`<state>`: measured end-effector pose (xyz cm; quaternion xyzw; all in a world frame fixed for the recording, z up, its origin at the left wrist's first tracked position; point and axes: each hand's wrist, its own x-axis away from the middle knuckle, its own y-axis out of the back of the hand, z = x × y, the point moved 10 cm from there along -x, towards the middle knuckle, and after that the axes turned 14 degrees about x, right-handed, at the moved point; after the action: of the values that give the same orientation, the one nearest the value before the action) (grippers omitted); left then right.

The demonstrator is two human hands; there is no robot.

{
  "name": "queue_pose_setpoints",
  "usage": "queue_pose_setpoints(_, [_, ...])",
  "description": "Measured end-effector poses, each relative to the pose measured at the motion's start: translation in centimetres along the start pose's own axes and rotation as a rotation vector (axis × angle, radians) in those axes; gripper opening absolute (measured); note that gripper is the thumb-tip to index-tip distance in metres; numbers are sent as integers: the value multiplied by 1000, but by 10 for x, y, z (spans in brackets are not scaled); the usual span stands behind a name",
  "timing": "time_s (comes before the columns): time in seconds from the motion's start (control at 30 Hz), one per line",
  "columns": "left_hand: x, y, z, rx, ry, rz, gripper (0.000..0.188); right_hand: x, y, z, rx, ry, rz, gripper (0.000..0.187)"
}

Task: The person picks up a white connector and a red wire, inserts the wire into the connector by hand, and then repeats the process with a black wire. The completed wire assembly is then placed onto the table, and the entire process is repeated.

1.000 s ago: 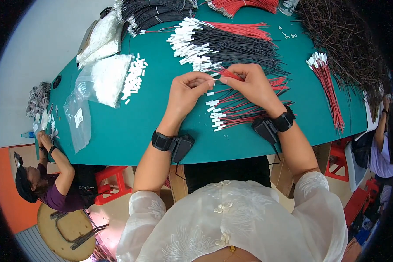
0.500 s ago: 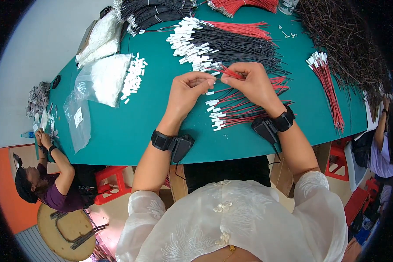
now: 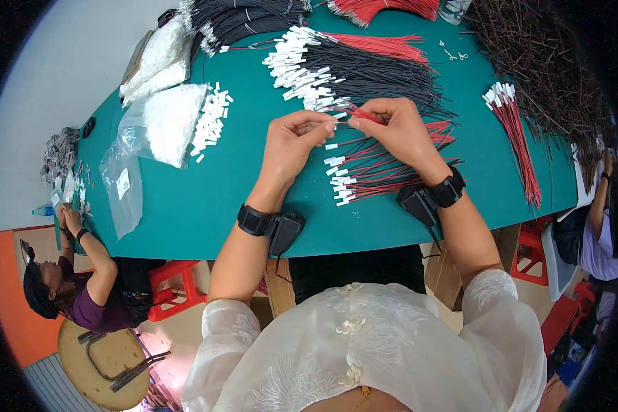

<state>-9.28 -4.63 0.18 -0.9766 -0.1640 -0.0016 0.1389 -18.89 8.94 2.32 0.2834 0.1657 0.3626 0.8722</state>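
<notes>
My left hand (image 3: 290,143) is closed in a pinch, thumb against forefinger; the small piece at its fingertips is mostly hidden. Close beside it, my right hand (image 3: 399,132) grips a few red wires (image 3: 357,112) whose ends poke out past the fingers. A thin wire spans the narrow gap between both hands. Beneath and nearer to me lie red and black wires (image 3: 384,165) with white plastic connectors (image 3: 338,181) on their left ends. Just beyond my hands is a big stack of black wires (image 3: 384,79), also tipped with white connectors.
Loose white connectors (image 3: 211,120) lie beside a clear bag (image 3: 168,127) on the green table (image 3: 185,220). A red wire bundle (image 3: 515,147) and a dark heap of wires (image 3: 539,69) are on the right. Further black bundles (image 3: 247,20) lie at the back. Another person (image 3: 82,288) works at left.
My left fingertips have shifted very slightly left, away from the right hand. Both hands otherwise keep their place and grip.
</notes>
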Motion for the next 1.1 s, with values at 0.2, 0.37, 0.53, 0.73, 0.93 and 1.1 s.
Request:
queue_pose_setpoints(0.2, [0, 1, 3, 48, 31, -12, 18, 2, 13, 11, 25, 43, -78, 16])
queue_pose_setpoints(0.37, [0, 3, 4, 101, 66, -26, 19, 2, 14, 10, 26, 27, -88, 17])
queue_pose_setpoints(0.53, [0, 5, 5, 96, 92, -27, 18, 2, 13, 9, 32, 40, -86, 18])
queue_pose_setpoints(0.73, [1, 6, 4, 147, 94, -74, 19, 2, 14, 11, 54, 49, -87, 19])
queue_pose_setpoints(0.93, [-1, 6, -1, 159, 12, -69, 18, 3, 15, 10, 38, 32, -81, 19])
queue_pose_setpoints(1.1, [-1, 8, 2, 113, 29, -59, 19, 3, 15, 10, 50, 28, -78, 19])
